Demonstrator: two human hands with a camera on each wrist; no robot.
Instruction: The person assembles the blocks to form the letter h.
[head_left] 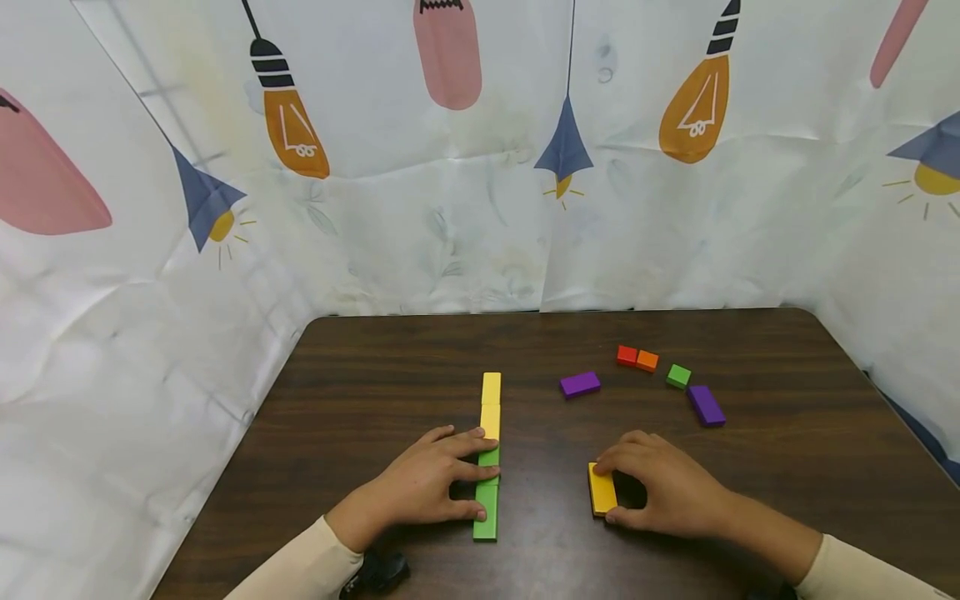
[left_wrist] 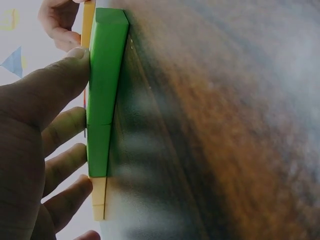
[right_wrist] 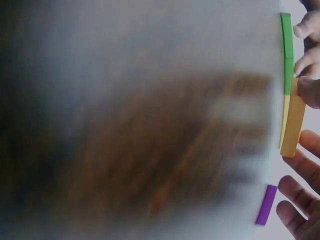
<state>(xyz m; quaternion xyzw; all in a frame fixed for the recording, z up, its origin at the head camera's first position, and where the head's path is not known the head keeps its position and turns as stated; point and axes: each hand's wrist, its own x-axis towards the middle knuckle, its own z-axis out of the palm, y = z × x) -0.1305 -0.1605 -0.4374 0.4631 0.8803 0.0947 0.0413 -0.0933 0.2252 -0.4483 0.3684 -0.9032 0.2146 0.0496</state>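
Two green blocks and two yellow blocks lie end to end in a straight row on the table, the yellow block (head_left: 491, 388) at the far end and the green block (head_left: 487, 531) nearest me. My left hand (head_left: 431, 475) rests its spread fingertips and thumb on the row, covering parts of it. In the left wrist view, the thumb touches the near green block (left_wrist: 107, 65). To the right of the row, my right hand (head_left: 667, 487) pinches a yellow-orange block (head_left: 603, 490) between thumb and fingers. The right wrist view shows that block (right_wrist: 294, 125) edge-on.
Toward the back right lie a purple block (head_left: 580, 384), a red block (head_left: 627, 356), an orange block (head_left: 647, 361), a small green block (head_left: 678, 377) and another purple block (head_left: 706, 406). A patterned cloth (head_left: 480, 225) hangs behind the brown table (head_left: 375, 358).
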